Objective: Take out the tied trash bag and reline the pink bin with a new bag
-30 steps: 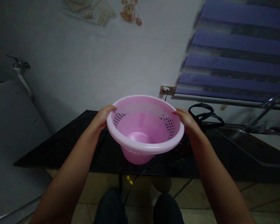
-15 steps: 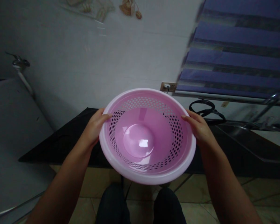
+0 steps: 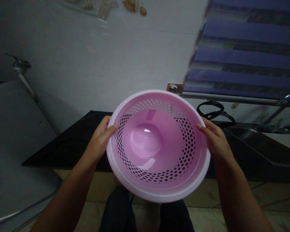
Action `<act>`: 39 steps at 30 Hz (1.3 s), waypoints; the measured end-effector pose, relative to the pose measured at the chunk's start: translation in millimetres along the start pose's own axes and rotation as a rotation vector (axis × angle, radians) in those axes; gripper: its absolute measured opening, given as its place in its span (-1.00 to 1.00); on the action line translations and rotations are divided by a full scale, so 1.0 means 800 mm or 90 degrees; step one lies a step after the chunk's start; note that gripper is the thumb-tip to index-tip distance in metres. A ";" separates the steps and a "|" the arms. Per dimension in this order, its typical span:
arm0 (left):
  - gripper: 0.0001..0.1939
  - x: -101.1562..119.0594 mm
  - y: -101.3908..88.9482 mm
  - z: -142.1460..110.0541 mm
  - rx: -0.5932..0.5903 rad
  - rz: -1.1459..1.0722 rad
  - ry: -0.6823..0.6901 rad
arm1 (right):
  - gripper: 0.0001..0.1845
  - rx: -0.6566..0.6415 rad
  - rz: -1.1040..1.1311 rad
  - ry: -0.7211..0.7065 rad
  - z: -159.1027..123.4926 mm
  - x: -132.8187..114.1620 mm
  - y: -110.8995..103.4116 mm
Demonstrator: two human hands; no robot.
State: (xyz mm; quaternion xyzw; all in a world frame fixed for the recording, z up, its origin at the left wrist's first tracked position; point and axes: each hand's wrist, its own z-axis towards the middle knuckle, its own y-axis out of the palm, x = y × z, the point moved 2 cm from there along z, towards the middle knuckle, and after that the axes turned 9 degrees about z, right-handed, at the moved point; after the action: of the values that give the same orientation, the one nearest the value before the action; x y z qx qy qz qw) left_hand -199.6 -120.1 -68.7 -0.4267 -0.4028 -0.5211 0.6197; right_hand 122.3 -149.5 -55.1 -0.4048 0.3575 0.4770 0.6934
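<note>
A pink plastic colander [image 3: 157, 148] is held up in front of me, its open top facing me. Rows of holes ring its side wall, and nothing lies inside. My left hand [image 3: 101, 138] grips the rim at the left, thumb over the inner edge. On the opposite side my right hand [image 3: 215, 137] is closed on the rim the same way. The fingers of both hands are mostly hidden behind the colander.
Behind the colander runs a black counter [image 3: 72, 145] with a sink [image 3: 263, 141] and faucet [image 3: 277, 111] at the right. Black looped handles [image 3: 215, 111] stand near a wall socket [image 3: 175, 88]. At left is a pale appliance [image 3: 16, 135] below a wall tap [image 3: 20, 64].
Both hands have brought the colander slightly closer to me and a little to the right. The glare on its base has shifted. The grip is unchanged.
</note>
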 end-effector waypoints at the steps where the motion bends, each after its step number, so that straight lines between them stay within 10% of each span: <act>1: -0.80 0.000 0.001 0.000 -0.003 0.003 0.002 | -0.37 0.001 0.002 -0.002 -0.001 0.001 -0.001; 39: -0.74 -0.020 -0.004 -0.034 -0.007 -0.045 0.074 | -0.53 0.143 0.130 -0.049 -0.035 0.025 -0.002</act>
State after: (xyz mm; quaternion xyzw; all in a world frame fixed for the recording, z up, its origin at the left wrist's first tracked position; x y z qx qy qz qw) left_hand -203.1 -141.5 -91.8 -0.3849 -0.3782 -0.5691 0.6205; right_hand 126.8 -167.6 -83.6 -0.2677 0.4213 0.5168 0.6955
